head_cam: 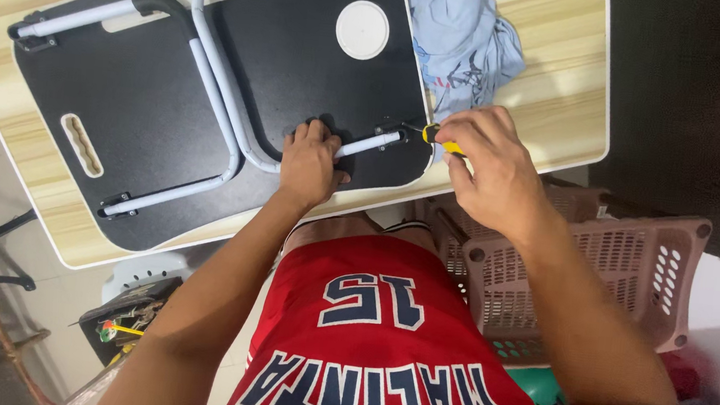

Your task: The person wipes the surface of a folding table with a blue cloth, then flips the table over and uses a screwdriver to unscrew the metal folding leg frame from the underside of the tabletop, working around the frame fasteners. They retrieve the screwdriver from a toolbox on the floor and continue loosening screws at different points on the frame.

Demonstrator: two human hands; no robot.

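I'm watching the left hand (310, 162) clamp down on the white leg tube (367, 145) of the black folding tray (168, 116), centre frame. The right hand (489, 166) pinches a yellow-handled screwdriver (435, 136) at the bracket (388, 132). If that tip slips, I think it gouges the tray or jabs a finger. The screw head is hidden; the tip is barely visible.

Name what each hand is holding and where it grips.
The right hand grips a screwdriver by its yellow-and-black handle. The left hand clasps the white leg tube of the black folding table near its hinge.
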